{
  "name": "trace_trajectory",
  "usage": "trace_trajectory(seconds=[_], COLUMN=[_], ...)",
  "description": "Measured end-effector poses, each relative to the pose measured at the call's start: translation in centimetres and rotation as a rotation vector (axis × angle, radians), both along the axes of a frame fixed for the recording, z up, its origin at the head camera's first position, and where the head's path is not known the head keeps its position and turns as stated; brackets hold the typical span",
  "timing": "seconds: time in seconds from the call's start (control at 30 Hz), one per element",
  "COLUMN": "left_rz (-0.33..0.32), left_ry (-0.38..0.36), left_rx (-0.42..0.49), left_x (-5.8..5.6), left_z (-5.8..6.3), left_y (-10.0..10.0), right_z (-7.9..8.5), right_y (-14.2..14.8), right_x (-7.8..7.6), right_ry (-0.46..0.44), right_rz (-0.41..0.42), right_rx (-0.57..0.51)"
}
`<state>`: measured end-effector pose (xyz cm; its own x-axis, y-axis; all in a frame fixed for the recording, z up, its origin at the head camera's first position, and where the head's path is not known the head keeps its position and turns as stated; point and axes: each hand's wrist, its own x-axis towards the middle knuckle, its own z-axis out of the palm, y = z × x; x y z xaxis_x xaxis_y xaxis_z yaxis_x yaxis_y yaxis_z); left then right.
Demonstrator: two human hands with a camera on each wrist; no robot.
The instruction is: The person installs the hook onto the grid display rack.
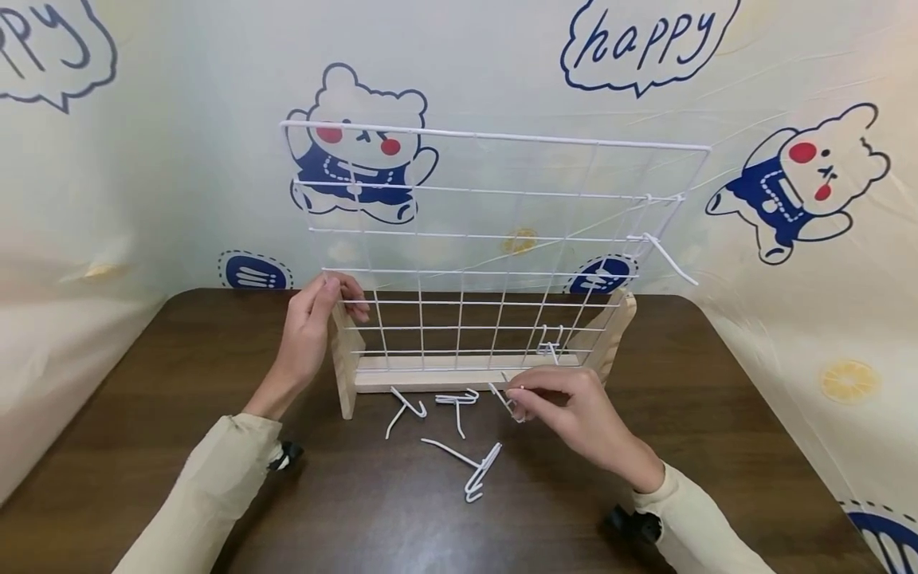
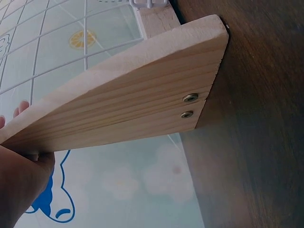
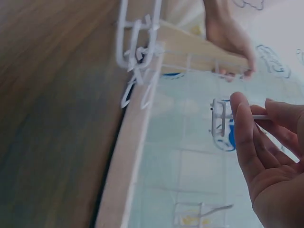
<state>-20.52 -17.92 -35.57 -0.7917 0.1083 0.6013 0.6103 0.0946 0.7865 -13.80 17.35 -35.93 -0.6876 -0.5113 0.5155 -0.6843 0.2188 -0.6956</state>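
A white wire grid rack (image 1: 495, 137) stands on a wooden base, leaning back. My left hand (image 1: 308, 327) grips the upper end of its left wooden side panel (image 1: 344, 363), fingers behind and thumb in front; two screw heads (image 2: 190, 97) show on that panel in the left wrist view. My right hand (image 1: 574, 410) pinches a white wire hook (image 3: 218, 118) by its straight prong, in front of the lower right of the grid. The hook's double-wire end points away from the fingertips. Two similar hooks hang on the grid, one high at the right (image 1: 668, 259) and one low (image 1: 550, 351).
Three loose white hooks lie on the dark wooden table (image 1: 344, 510) before the rack: a left hook (image 1: 406, 405), a middle hook (image 1: 457, 400) and a nearer hook (image 1: 482, 466). Behind the table hangs a sheet (image 1: 495, 48) printed with cartoon bears.
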Motion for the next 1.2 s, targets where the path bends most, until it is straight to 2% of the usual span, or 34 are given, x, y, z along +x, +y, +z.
trace_trajectory(seconds=[0.2, 0.53, 0.77, 1.07, 1.2], left_rz=[0.002, 0.009, 0.022, 0.012, 0.014], left_ry=[0.008, 0.006, 0.000, 0.009, 0.018], left_rx=[0.001, 0.000, -0.009, 0.009, 0.015], left_x=[-0.3, 0.0, 0.1, 0.0, 0.0], left_z=[0.1, 0.0, -0.1, -0.2, -0.1], left_y=[0.4, 0.2, 0.1, 0.2, 0.3], right_z=[1.9, 4.7, 5.1, 5.4, 5.6], right_y=[-0.3, -0.1, -0.4, -1.1, -1.3], right_x=[0.1, -0.1, -0.1, -0.2, -0.5], right_ry=[-0.012, -0.018, -0.020, -0.082, -0.057], right_rz=[0.007, -0.030, -0.066, -0.167, -0.182], right_rx=[-0.061, -0.135, -0.181, -0.245, -0.261])
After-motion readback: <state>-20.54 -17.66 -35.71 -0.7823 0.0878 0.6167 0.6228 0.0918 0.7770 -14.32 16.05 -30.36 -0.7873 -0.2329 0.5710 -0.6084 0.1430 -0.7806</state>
